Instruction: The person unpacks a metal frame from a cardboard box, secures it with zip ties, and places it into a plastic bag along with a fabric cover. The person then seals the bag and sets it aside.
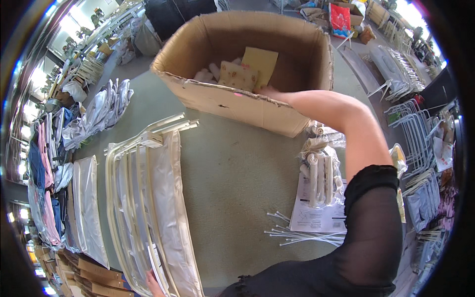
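Note:
My right hand (271, 93) reaches over the near wall of a large cardboard box (237, 109). Its fingers are mostly hidden behind the rim, beside a cream patterned piece (238, 75); whether they grip it I cannot tell. Behind that piece stands a plain yellowish sheet (261, 62), with white rolled pieces (204, 75) to its left. At the lower edge, my left hand (155, 284) is partly in view, its fingers closed against a cream tubular frame (115, 198). Several bent tubes and a pale plastic-covered panel (170, 198) lie together there.
Plastic-wrapped white tubes (320, 180) lie on a printed sheet (304, 218) at right, with white cable ties (292, 235) nearer me. Crumpled grey plastic-wrapped pieces (101, 111) lie at far left. Metal frames (413, 131) stack beyond the table's right side; flat cartons (99, 277) stand lower left.

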Demonstrator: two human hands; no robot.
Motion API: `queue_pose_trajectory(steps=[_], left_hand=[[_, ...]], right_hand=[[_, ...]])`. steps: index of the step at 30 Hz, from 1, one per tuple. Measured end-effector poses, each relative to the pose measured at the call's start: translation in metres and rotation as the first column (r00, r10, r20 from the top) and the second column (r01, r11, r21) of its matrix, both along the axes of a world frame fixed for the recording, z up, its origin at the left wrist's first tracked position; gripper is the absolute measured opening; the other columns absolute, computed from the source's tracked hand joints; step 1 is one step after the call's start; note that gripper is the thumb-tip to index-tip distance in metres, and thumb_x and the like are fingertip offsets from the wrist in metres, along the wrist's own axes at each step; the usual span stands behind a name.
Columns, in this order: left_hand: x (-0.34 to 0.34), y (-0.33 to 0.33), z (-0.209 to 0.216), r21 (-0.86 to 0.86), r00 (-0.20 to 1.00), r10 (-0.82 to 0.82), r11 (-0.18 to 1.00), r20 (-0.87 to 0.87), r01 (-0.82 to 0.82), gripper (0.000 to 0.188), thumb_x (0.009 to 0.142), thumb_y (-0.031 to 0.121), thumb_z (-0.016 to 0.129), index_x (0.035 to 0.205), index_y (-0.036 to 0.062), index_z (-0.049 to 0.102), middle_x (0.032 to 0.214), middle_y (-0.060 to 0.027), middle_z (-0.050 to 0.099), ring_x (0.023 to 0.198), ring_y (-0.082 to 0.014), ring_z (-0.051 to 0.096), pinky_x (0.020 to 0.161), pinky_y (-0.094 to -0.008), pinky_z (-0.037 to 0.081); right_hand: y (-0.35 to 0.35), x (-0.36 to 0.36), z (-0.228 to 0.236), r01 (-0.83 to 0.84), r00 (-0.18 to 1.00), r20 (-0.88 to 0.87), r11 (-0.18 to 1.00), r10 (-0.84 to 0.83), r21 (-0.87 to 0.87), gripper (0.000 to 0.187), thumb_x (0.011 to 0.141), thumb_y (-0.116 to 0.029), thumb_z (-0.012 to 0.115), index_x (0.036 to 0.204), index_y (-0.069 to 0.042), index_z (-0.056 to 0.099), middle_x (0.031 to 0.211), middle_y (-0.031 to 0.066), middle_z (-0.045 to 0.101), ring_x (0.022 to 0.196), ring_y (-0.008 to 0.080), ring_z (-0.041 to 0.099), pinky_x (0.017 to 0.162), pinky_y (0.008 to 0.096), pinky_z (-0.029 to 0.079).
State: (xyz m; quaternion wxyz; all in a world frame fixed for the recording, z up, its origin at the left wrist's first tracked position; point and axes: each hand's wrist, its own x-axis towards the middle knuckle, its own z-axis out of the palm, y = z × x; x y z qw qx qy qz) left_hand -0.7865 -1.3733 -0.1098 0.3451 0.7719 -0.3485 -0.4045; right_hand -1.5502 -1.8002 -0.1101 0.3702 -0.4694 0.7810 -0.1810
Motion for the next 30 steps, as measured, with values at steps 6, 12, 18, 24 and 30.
queue_pose_trajectory(steps=[6, 12, 18, 24, 30], left_hand=[[-0.112, -0.070, 0.065, -0.256, 0.754, 0.084, 0.960, 0.651, 0.114, 0.033, 0.095, 0.026, 0.047, 0.108, -0.0014, 0.058, 0.109, -0.0135, 0.060, 0.104, -0.0273, 0.054, 0.097, -0.0374, 0.036], [-0.336, -0.204, 0.096, -0.398, 0.582, -0.382, 0.461, 0.718, 0.793, 0.055, 0.083, 0.035, 0.064, 0.126, 0.0046, 0.048, 0.134, -0.0176, 0.041, 0.126, -0.0317, 0.037, 0.103, -0.0410, 0.032], [-0.478, -0.290, 0.109, -0.375, 0.416, -0.450, 0.181, 0.790, 0.909, 0.063, 0.071, 0.012, 0.072, 0.128, 0.0188, 0.047, 0.134, -0.0113, 0.039, 0.132, -0.0380, 0.023, 0.107, -0.0468, 0.027], [-0.484, -0.307, 0.101, -0.471, 0.490, -0.410, 0.155, 0.769, 0.869, 0.057, 0.069, 0.010, 0.072, 0.121, 0.0203, 0.050, 0.128, -0.0072, 0.045, 0.128, -0.0382, 0.027, 0.106, -0.0480, 0.027], [-0.495, -0.307, 0.070, -0.593, 0.582, -0.402, 0.111, 0.707, 0.798, 0.055, 0.067, 0.013, 0.067, 0.119, 0.0174, 0.052, 0.126, -0.0074, 0.044, 0.127, -0.0364, 0.030, 0.110, -0.0508, 0.023]], right_hand=[[0.070, 0.061, 0.017, -0.202, 0.889, -0.413, 0.979, 0.198, 0.033, 0.070, 0.073, -0.040, 0.068, 0.132, -0.012, 0.041, 0.134, 0.0164, 0.035, 0.125, 0.0396, 0.031, 0.099, 0.0528, 0.034], [0.088, 0.068, 0.017, -0.256, 0.848, -0.508, 0.957, 0.154, -0.137, 0.059, 0.069, -0.034, 0.070, 0.116, -0.003, 0.051, 0.122, 0.0167, 0.041, 0.115, 0.0361, 0.038, 0.092, 0.0503, 0.039], [0.077, 0.069, 0.021, -0.465, 0.683, -0.692, 0.871, 0.236, -0.161, 0.055, 0.067, -0.031, 0.069, 0.111, -0.003, 0.052, 0.113, 0.0161, 0.048, 0.109, 0.0359, 0.044, 0.087, 0.0457, 0.042], [-0.014, 0.112, 0.047, -0.828, 0.451, -0.820, 0.508, 0.352, -0.237, 0.050, 0.073, -0.022, 0.062, 0.117, -0.002, 0.052, 0.113, 0.0144, 0.052, 0.105, 0.0305, 0.051, 0.083, 0.0436, 0.046], [-0.084, 0.145, 0.014, -0.929, -0.158, -0.855, 0.218, 0.495, 0.298, 0.040, 0.077, -0.011, 0.055, 0.116, -0.002, 0.053, 0.117, 0.0163, 0.055, 0.108, 0.0286, 0.053, 0.086, 0.0406, 0.045]])
